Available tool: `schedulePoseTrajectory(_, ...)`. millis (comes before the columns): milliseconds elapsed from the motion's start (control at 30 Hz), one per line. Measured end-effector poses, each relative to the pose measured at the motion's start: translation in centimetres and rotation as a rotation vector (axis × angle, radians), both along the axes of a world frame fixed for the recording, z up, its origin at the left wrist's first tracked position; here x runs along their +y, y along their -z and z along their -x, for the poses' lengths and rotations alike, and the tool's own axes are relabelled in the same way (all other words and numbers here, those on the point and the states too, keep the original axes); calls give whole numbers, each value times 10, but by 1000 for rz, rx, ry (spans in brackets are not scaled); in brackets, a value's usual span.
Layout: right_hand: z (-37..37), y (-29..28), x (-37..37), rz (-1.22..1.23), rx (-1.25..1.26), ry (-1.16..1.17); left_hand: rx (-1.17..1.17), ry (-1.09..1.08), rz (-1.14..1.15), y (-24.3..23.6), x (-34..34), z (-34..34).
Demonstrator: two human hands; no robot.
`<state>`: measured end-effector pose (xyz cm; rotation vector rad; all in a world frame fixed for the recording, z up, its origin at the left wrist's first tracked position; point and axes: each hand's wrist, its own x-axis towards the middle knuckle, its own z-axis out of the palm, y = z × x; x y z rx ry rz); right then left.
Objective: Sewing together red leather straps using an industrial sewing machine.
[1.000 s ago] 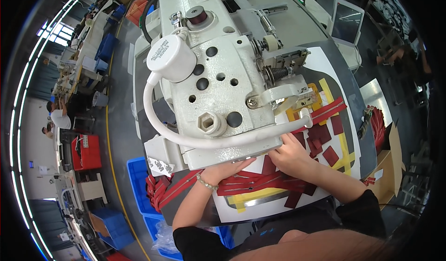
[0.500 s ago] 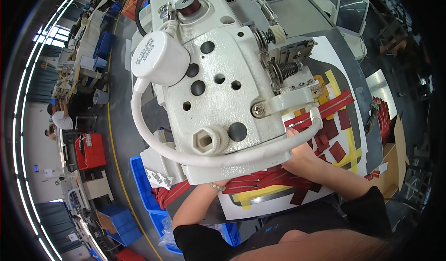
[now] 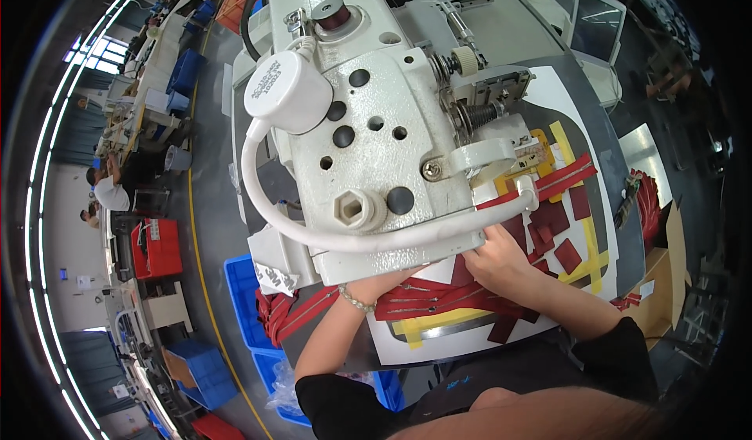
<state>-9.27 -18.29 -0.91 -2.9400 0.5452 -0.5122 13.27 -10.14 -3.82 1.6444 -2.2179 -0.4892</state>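
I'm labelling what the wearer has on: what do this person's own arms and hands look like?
Both arms have short black sleeves, leaving the forearms uncovered. The left hand, partly hidden by the machine, has a pale beaded bracelet at the wrist. The right hand shows no glove, and its wrist no band.

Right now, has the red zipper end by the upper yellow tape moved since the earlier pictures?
No, not visibly: the red zipper end still sticks out right of the yellow tape, as before.
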Motion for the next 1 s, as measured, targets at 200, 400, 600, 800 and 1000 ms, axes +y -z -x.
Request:
schedulePoseTrajectory(200, -1, 4, 0, -1, -30, 12, -139, -43, 313, -14, -4, 16)
schedulePoseTrajectory(400, -1, 3, 1, 13, -70, 24, -295, -49, 328, -10, -1, 26)
schedulePoseTrajectory(600, -1, 7, 1, 15, -86, 38, -88, -65, 304, -19, 6, 19)
schedulePoseTrajectory(800, -3, 6, 1, 39, -73, 36, -127, -226, 294, -21, 14, 27)
schedulePoseTrajectory(1000, -3, 9, 0, 6, -74, 28, -164, -279, 285, -16, 14, 41)
